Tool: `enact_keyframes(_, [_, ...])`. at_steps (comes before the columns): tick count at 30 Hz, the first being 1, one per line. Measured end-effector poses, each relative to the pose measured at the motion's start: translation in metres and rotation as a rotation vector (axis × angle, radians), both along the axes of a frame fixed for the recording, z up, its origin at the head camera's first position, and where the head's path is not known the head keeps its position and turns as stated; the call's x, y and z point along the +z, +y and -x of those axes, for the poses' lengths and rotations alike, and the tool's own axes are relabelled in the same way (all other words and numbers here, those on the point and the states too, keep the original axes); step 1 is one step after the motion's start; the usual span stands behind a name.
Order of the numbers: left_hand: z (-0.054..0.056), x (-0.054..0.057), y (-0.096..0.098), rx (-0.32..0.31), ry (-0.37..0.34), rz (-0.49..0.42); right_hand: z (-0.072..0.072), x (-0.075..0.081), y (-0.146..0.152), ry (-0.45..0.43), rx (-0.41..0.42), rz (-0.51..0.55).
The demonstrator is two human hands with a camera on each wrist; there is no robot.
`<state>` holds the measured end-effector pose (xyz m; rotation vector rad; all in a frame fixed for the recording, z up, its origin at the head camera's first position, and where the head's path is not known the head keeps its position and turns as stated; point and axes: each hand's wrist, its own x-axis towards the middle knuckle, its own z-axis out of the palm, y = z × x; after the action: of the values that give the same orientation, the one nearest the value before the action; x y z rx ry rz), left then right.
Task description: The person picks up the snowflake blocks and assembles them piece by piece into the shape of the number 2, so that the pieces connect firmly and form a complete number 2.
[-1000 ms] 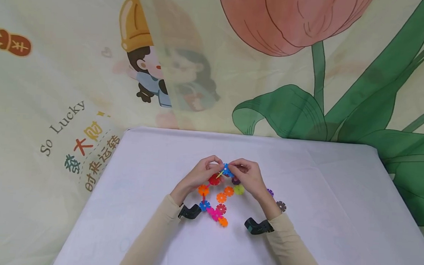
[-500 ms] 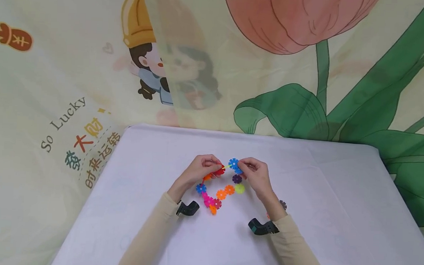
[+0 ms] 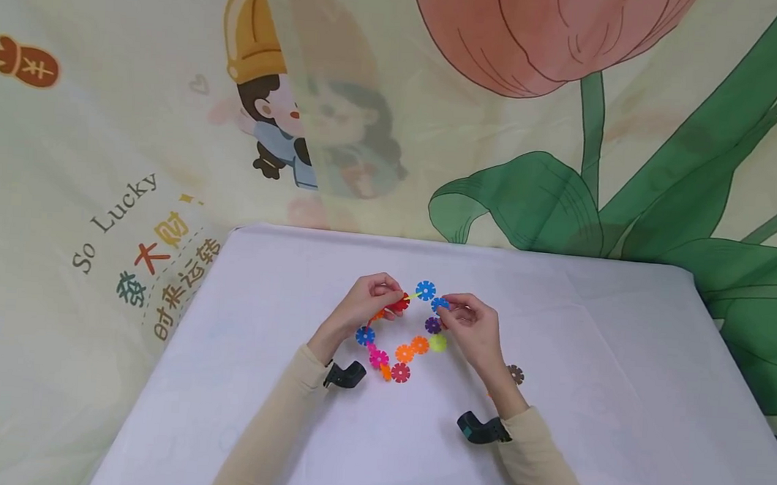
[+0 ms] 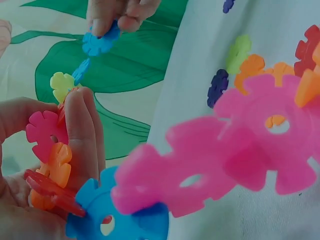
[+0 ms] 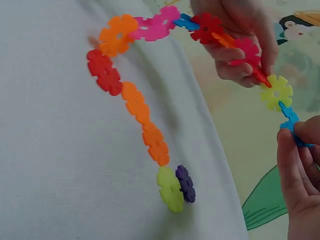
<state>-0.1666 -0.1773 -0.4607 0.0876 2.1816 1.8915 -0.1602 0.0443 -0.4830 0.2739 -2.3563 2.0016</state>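
The left hand point(image 3: 368, 304) pinches a red disc point(image 4: 61, 114) between thumb and fingertips, while the right hand point(image 3: 475, 324) pinches a blue disc point(image 3: 440, 305) near the other side of a small gap. Between them, a second blue disc point(image 3: 425, 290) and a yellow disc point(image 5: 276, 93) bridge the two holds, all parts of one chain point(image 3: 404, 354). It should be very light, its discs thin, stiff and a little slick, though hardly fragile; the slotted joints look like the weak spots, apt to swivel or slip apart under a sideways tug. The flat faces close to a joint seem the best place to take hold, one disc each side, with little squeeze needed. The chain curves round below the hands, over the worktop point(image 3: 384, 447); how much of it actually rests there is hard to tell. Each disc is round with a notched, flower-like rim and a hole at its centre, in bright plain colours: pink, orange, red, blue, then a lime disc point(image 5: 170, 189) with a purple disc point(image 5: 185, 184) against it. Some discs face flat, others stand edge-on.
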Motion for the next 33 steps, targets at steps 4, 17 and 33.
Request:
enact_keyframes(4, [-0.001, 0.003, 0.002, -0.003, -0.011, -0.017, -0.007, -0.002, -0.012, 0.084, -0.062, -0.038])
enact_keyframes(17, [-0.001, 0.004, 0.0, -0.076, -0.041, -0.04, -0.011, -0.011, -0.025, 0.203, -0.099, -0.075])
enact_keyframes(33, [0.003, 0.006, -0.003, -0.266, -0.115, 0.0, 0.007, -0.001, 0.002, -0.143, 0.205, -0.039])
